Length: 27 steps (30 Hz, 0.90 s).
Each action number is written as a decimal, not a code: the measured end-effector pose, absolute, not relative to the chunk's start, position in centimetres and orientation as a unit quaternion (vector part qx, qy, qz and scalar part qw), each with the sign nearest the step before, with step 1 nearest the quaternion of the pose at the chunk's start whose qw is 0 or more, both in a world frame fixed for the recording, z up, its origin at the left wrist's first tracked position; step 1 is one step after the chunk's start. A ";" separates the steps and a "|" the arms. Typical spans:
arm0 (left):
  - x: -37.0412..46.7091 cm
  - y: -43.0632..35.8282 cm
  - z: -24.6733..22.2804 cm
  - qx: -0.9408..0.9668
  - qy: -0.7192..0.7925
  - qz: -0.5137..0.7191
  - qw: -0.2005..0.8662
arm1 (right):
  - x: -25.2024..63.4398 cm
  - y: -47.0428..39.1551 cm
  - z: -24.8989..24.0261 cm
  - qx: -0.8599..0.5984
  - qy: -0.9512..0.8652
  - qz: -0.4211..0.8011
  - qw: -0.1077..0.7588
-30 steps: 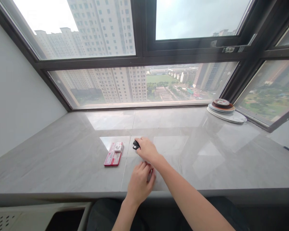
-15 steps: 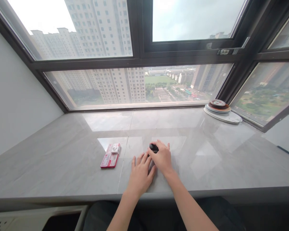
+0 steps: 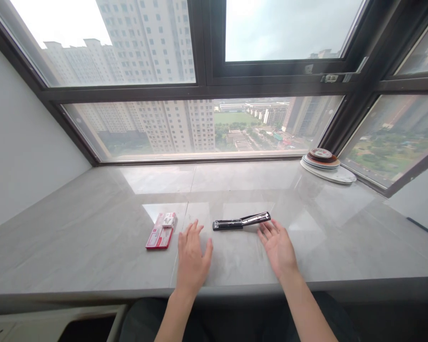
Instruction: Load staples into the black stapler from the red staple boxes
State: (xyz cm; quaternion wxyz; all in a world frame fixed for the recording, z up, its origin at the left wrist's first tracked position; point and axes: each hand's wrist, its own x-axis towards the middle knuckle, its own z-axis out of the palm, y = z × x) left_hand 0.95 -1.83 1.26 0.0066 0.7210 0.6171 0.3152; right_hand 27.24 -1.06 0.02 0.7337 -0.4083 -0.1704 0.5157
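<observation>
A black stapler [image 3: 228, 225] lies on the grey stone sill [image 3: 235, 266], folded wide open so that its upper arm swings out to the right with the metal inside showing. The right end of that arm tilts up off the surface. Just below this end is my right hand [image 3: 280, 248], fingers loosely stretched and palm partly turned up; whether a fingertip touches the stapler I cannot tell. My left hand [image 3: 193, 259] hovers left of the stapler, apart from it, with its fingers spread and nothing in it. To its left lie red-and-white staple boxes [image 3: 159, 236] with a small white box [image 3: 169, 220] on top.
A stack of plates [image 3: 328, 173] stands in the far right corner by the window. A dark window frame [image 3: 199, 92] runs along the back of the sill. Below the front edge at left is a pale cabinet or drawer [image 3: 24, 325].
The stapler, mostly hidden under my right hand before, now lies opened out in view. My right hand has moved right and turned over; my left hand has drawn back to the left.
</observation>
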 end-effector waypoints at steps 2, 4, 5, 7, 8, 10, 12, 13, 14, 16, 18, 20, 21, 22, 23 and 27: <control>-1.5 -2.0 1.4 0.642 0.696 0.316 -0.058 | 27.1 -3.4 0.1 -0.436 -0.198 0.484 0.732; -4.1 -2.3 1.2 0.583 0.751 0.293 -0.095 | 27.0 -5.1 0.1 -0.470 -0.232 0.465 0.713; -5.2 -2.6 1.0 0.573 0.763 0.281 -0.100 | 27.0 -5.7 0.1 -0.490 -0.250 0.464 0.694; -6.7 -3.3 0.6 0.579 0.762 0.273 -0.097 | 26.9 -6.0 0.1 -0.531 -0.298 0.478 0.633; -7.0 -3.6 0.4 0.592 0.752 0.277 -0.089 | 26.7 -5.8 0.1 -0.551 -0.332 0.491 0.588; -6.5 -4.1 0.2 0.640 0.710 0.290 -0.045 | 26.2 -5.2 0.2 -0.578 -0.414 0.513 0.481; -5.1 -4.2 0.4 0.708 0.639 0.299 0.035 | 25.3 -4.3 0.5 -0.584 -0.485 0.522 0.388; -4.0 -4.1 0.5 0.738 0.600 0.299 0.078 | 24.9 -3.9 0.7 -0.580 -0.511 0.524 0.358; -2.9 -3.9 0.8 0.760 0.565 0.300 0.115 | 24.4 -3.6 1.0 -0.574 -0.529 0.525 0.339; -0.6 -3.4 1.2 0.778 0.522 0.307 0.165 | 23.9 -2.9 1.4 -0.568 -0.546 0.527 0.320; 1.4 -2.8 1.5 0.780 0.505 0.315 0.192 | 23.8 -2.3 1.8 -0.570 -0.549 0.524 0.314; 2.6 -2.3 1.6 0.779 0.496 0.319 0.212 | 24.4 -1.9 1.9 -0.573 -0.545 0.526 0.312; 2.9 -2.1 1.6 0.778 0.492 0.322 0.220 | 24.8 -1.7 1.9 -0.572 -0.544 0.530 0.309; 3.0 -2.0 1.6 0.777 0.489 0.326 0.226 | 25.4 -1.5 1.9 -0.571 -0.545 0.534 0.302; 3.1 -2.0 1.5 0.775 0.486 0.331 0.231 | 26.0 -1.3 1.8 -0.574 -0.545 0.537 0.293; 2.7 -2.2 1.4 0.761 0.484 0.349 0.254 | 28.6 -0.9 1.6 -0.619 -0.531 0.523 0.247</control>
